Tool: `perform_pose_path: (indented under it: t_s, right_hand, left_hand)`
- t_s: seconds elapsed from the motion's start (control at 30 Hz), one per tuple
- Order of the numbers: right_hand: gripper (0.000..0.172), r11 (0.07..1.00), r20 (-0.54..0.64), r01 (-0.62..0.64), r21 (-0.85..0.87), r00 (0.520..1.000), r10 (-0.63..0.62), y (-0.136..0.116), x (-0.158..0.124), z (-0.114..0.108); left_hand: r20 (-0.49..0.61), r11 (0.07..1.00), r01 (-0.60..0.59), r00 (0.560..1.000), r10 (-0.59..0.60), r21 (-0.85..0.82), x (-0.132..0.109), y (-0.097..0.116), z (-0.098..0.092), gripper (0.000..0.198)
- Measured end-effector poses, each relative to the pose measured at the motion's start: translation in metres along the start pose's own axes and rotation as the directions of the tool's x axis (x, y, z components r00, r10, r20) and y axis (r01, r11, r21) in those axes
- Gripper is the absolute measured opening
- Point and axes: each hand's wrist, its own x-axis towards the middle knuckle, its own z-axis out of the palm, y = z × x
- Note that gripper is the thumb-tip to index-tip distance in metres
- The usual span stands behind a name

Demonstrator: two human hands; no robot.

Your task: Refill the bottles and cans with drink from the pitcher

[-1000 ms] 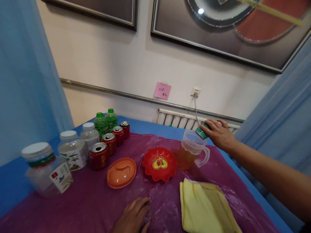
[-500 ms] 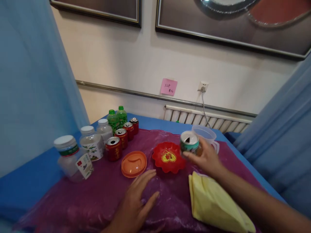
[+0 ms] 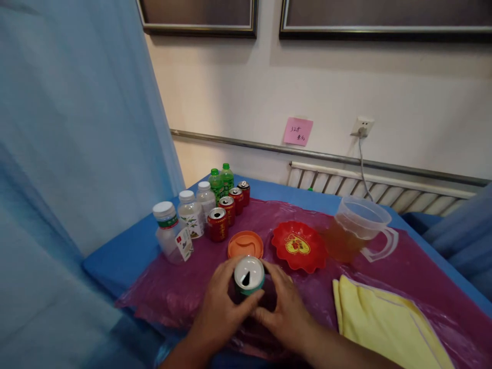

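Note:
Both of my hands are wrapped round an opened green drink can point(image 3: 249, 273), upright above the near edge of the purple plastic sheet point(image 3: 415, 271). My left hand point(image 3: 221, 303) grips its left side, thumb under the rim. My right hand point(image 3: 283, 303) closes on its right side. Behind the can lie an orange lid point(image 3: 245, 243) and a red heart-patterned dish point(image 3: 299, 246). A clear plastic jug point(image 3: 355, 230) holding amber liquid stands to the right of the dish.
Red cans point(image 3: 218, 224), two green bottles point(image 3: 222, 180) and white-capped clear jars point(image 3: 172, 239) stand in rows at the left. A folded yellow cloth point(image 3: 388, 320) lies at the near right. A blue curtain point(image 3: 77, 154) hangs on the left; a radiator point(image 3: 384, 187) runs along the wall.
My right hand has carried the green can from the jug, past the dish, down to the near edge. My left hand has lifted off the sheet and closed on the can.

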Motion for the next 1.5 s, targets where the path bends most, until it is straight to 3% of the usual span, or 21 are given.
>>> perform_pose_path:
  t_s: [0.07,0.13,0.3,0.47,0.67,0.77,0.87,0.97,1.07,1.17,1.23,1.33,1.43,1.5]
  right_hand:
    - [0.071,0.995,0.032,0.002,-0.101,0.999,0.001,0.002,0.002,0.000]
    - [0.060,0.976,0.087,0.046,-0.213,0.996,-0.028,0.004,0.010,-0.003]
    - [0.045,0.850,0.285,0.151,-0.505,0.959,-0.001,0.007,0.045,0.001]
    - [0.032,0.742,0.389,0.234,-0.629,0.920,0.040,0.014,0.071,0.017]
    - [0.023,0.753,0.399,0.240,-0.612,0.916,0.033,0.021,0.076,0.017]
    - [0.017,0.809,0.323,0.184,-0.558,0.947,0.007,0.019,0.068,0.003]
    - [0.011,0.913,0.164,0.186,-0.364,0.977,-0.133,0.017,0.054,-0.017]
    - [0.012,0.917,0.016,0.314,-0.247,0.947,-0.320,0.017,0.038,-0.041]
    - [0.015,0.851,-0.083,0.410,-0.327,0.885,-0.458,0.019,0.026,-0.070]
    - [0.017,0.796,-0.148,0.405,-0.450,0.845,-0.514,0.020,0.018,-0.104]
    - [0.014,0.836,-0.181,0.358,-0.416,0.868,-0.462,0.021,0.013,-0.125]
    - [0.011,0.972,-0.272,0.162,-0.173,0.940,-0.205,0.025,0.006,-0.150]
    - [0.023,0.993,-0.326,-0.045,0.111,0.942,0.080,0.030,0.001,-0.164]
    - [0.030,0.969,-0.318,-0.099,0.228,0.933,0.170,0.030,0.002,-0.170]
  left_hand:
    - [-0.114,0.994,0.041,0.993,-0.029,0.101,0.013,-0.018,-0.014,0.061]
    - [-0.209,0.973,0.096,0.977,-0.052,0.208,0.029,-0.037,-0.028,0.064]
    - [-0.186,0.892,0.168,0.978,-0.096,0.420,0.056,-0.071,-0.041,0.066]
    - [-0.218,0.886,0.163,0.973,-0.072,0.435,0.053,-0.077,-0.034,0.065]
    - [-0.238,0.885,0.087,0.971,0.027,0.458,0.043,-0.079,-0.033,0.062]
    - [-0.259,0.890,0.032,0.961,0.098,0.455,0.031,-0.075,-0.034,0.058]
    - [-0.259,0.934,-0.003,0.960,0.103,0.358,0.017,-0.063,-0.031,0.056]
    - [-0.170,0.994,0.039,0.985,-0.022,0.102,0.014,-0.041,-0.016,0.059]
    - [-0.002,0.972,0.108,0.994,-0.111,-0.208,0.028,-0.014,0.008,0.058]
    - [0.102,0.908,0.099,0.993,-0.062,-0.407,0.053,0.013,0.036,0.058]
    - [0.121,0.881,0.065,0.993,-0.009,-0.468,0.070,0.030,0.053,0.061]
    - [0.135,0.846,0.031,0.990,0.048,-0.532,0.091,0.047,0.075,0.065]
    - [0.185,0.803,0.058,0.981,0.065,-0.593,0.106,0.054,0.095,0.068]
    - [0.230,0.787,0.090,0.971,0.067,-0.610,0.112,0.056,0.104,0.069]
